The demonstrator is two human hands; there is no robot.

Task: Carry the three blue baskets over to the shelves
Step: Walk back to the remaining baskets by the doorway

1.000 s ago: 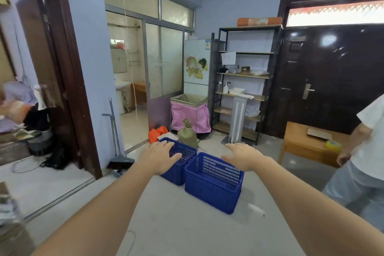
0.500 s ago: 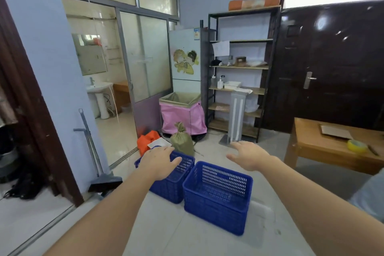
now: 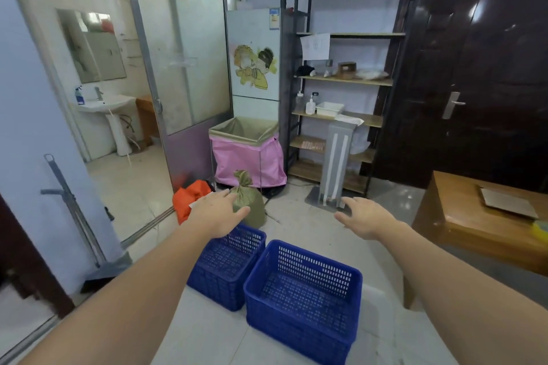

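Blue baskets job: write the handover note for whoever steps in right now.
Left hand: open, empty, reaching out above the left blue basket.
Right hand: open, empty, held out over the floor past the right blue basket.
Both baskets sit side by side on the floor, empty. A third basket is not in view.
The shelves stand ahead, beside the dark door.
Done: nothing moved yet. Left: find the third basket, carry all three over.
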